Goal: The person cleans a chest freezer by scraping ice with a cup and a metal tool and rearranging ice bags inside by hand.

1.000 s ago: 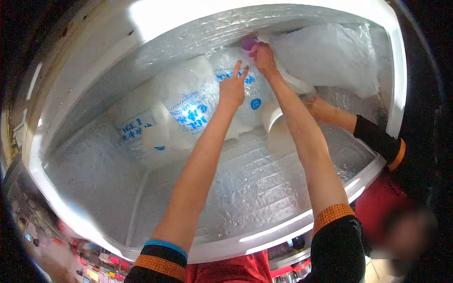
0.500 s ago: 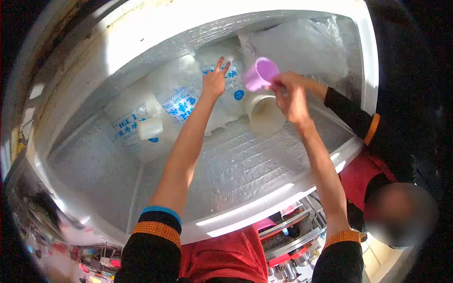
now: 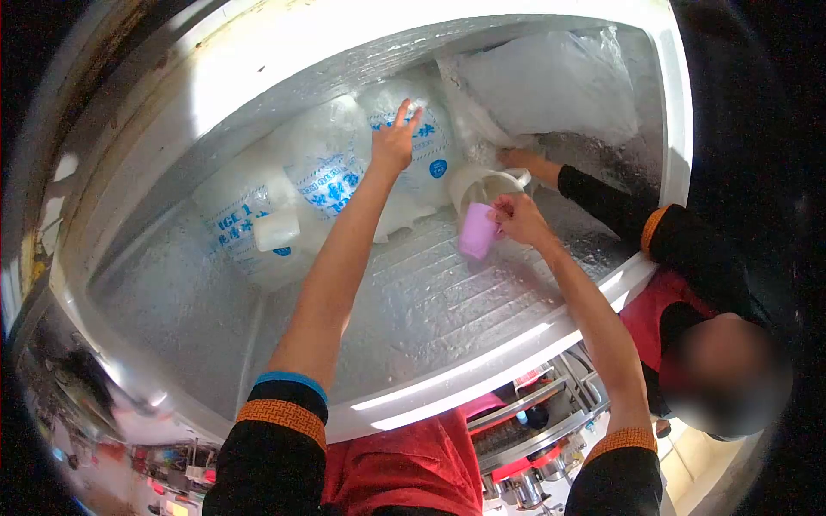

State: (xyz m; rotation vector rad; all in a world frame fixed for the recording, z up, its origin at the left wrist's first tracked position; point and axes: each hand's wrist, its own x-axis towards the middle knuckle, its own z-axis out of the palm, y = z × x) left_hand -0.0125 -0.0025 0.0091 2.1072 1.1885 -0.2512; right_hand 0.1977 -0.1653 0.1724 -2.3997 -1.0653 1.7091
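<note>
My left hand (image 3: 394,148) is open, fingers apart, over a plastic ice bag (image 3: 417,185) with blue print; whether it presses on the bag I cannot tell. In my right hand (image 3: 523,222) is a purple plastic cup (image 3: 477,234), gripped near its rim. The cup hangs in front of a white pitcher (image 3: 465,182), partly covering its mouth. More ice bags (image 3: 327,185) with blue print lean along the back wall to the left, and a small white container (image 3: 276,231) lies against one.
A co-worker's hand (image 3: 523,162) reaches in from the right, close to the pitcher's handle. A large clear bag (image 3: 559,86) fills the back right corner. The chest freezer's front rim (image 3: 482,391) runs before me, its frosted floor (image 3: 430,301) beyond.
My right hand has brought the purple cup down and turned it, from above the pitcher to its front. The co-worker's hand has come into view behind the pitcher. My left hand has barely moved.
</note>
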